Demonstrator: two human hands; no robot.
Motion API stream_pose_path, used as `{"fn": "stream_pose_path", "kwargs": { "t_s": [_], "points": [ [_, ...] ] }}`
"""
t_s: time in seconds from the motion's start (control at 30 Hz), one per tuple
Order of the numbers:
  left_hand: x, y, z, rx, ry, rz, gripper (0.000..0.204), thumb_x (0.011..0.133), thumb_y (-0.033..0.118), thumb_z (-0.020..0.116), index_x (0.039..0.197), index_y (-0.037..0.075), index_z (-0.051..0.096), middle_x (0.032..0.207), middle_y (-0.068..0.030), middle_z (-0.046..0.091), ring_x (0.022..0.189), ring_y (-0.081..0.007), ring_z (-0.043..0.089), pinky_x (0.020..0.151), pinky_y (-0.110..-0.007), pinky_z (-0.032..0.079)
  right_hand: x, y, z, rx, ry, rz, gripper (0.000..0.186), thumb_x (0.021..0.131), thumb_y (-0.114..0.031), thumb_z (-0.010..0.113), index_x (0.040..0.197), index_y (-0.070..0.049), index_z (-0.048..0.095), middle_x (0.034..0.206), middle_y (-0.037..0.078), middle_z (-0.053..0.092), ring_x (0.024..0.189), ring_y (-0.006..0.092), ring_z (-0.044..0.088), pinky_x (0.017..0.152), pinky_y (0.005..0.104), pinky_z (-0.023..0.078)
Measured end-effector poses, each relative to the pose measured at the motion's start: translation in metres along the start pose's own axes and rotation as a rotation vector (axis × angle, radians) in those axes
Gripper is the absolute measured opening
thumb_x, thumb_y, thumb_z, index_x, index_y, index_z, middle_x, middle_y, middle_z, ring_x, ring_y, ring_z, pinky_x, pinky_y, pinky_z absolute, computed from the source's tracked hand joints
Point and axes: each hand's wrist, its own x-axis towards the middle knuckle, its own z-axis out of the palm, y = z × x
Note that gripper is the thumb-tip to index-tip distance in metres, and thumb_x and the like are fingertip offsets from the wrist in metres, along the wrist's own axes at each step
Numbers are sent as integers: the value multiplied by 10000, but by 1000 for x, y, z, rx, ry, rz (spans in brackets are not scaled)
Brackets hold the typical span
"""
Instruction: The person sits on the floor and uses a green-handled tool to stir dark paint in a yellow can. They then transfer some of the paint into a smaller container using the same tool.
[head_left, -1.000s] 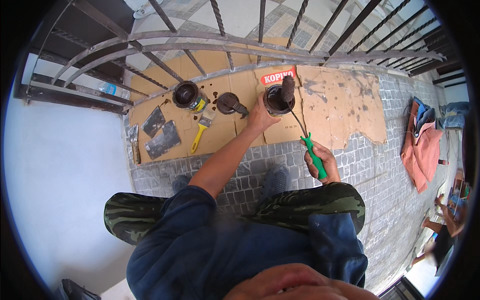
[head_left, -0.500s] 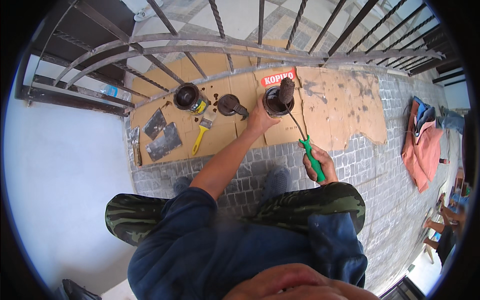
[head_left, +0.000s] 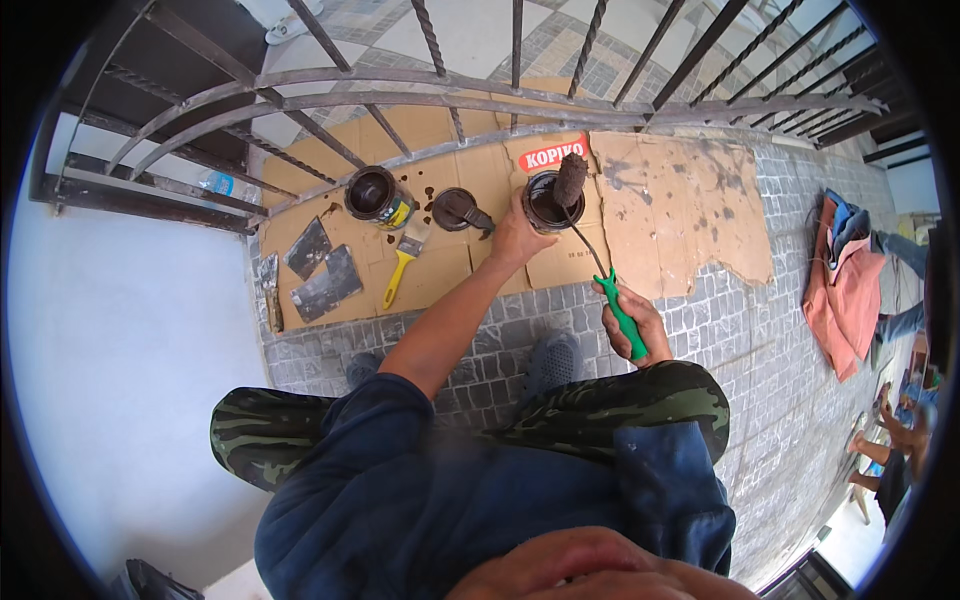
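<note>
My right hand (head_left: 640, 328) is closed around the green handle of a small paint roller (head_left: 622, 318). Its fuzzy brown sleeve is coated in dark paint and leans over the right rim of an open paint can (head_left: 543, 208). Dark brown paint shows inside that can. My left hand (head_left: 520, 238) grips the can's near left side, fingers wrapped round it. Left of that hand lies a paint-smeared round lid (head_left: 455, 209) with a dark brush or strip across it. Farther left are a yellow-handled paintbrush (head_left: 405, 262) and a second open can (head_left: 373, 195) with a yellow label.
Flattened cardboard (head_left: 680, 210) spotted with paint lies under these things. Two dark scraper plates (head_left: 329, 285) and a narrow putty knife (head_left: 271, 292) rest at its left. A metal railing (head_left: 430, 100) arches across the far side. Reddish cloth (head_left: 845, 300) hangs at right; people sit beyond it.
Hardly anything differs. The roller and both hands keep nearly the same pose over the can, and the view has shifted slightly.
</note>
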Motion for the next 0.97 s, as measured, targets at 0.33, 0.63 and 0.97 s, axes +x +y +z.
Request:
{"fn": "stream_pose_path", "kwargs": {
  "t_s": [0.33,0.63,0.97],
  "points": [
    [2,13,-8,37,-56,-103,1057,622,269,911,1448,41,292,1305,-261,583,1204,-422,595,1003,-463,506,-5,3,-2,-396,237,-158,436,1031,-267,566,1397,-32,538,737,35,589,421,115,505,399,257,418],
    [15,36,3,108,-24,90,1041,632,204,885,1458,-17,292,1373,-266,514,1284,-426,520,1089,-472,443,-1,5,-23,-1252,615,-583,453,895,-67,674,1333,12,593,1013,209,713,916,294,711,792,387,545],
    [23,38,-2,94,-72,65,1017,639,219,893,1440,29,298,1373,-256,489,1296,-439,483,1087,-480,431,23,-10,-14,-1389,578,-489,479,870,-145,715,1327,-43,617,1171,257,684,1075,425,667,921,456,531]
  ]
}}
